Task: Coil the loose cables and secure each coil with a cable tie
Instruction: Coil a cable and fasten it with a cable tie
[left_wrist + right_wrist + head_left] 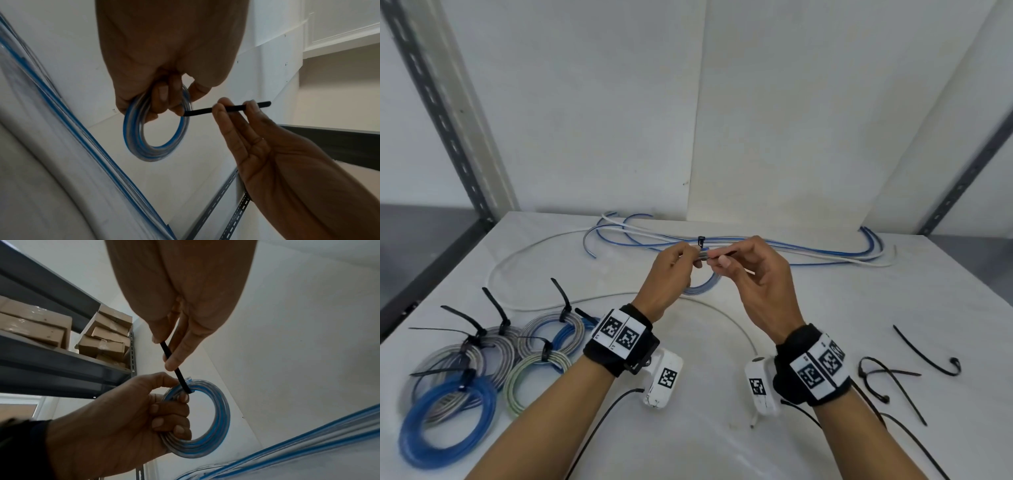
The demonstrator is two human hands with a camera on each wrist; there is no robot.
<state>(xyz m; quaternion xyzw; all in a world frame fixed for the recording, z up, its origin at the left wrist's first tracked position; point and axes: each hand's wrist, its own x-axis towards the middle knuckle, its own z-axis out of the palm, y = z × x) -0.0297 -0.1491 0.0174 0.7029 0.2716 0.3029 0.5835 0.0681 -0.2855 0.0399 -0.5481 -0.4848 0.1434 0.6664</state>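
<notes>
Left hand (671, 274) grips blue coil (156, 129) | right hand (756, 277) pinches black cable tie (226, 109) | white tabletop (722, 445): tied coils (482, 359), loose cables (756, 246) | white wall panels (791, 120), slotted grey uprights (441, 113)

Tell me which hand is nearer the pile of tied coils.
Left. The left hand is raised just right of the tied coils; the right hand is farther right.

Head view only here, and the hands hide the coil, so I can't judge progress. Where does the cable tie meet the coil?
Observer: Right wrist view: the black cable tie reaches the inner edge of the blue-and-clear coil, beside a fingertip of the left hand.
Operator: Right hand's grip?
Observer: Left wrist view: the right hand pinches the strap, its tip sticking out beyond the fingers.
Operator: Left hand's grip?
Observer: Its fingers curl round the coil's bundled turns.
</notes>
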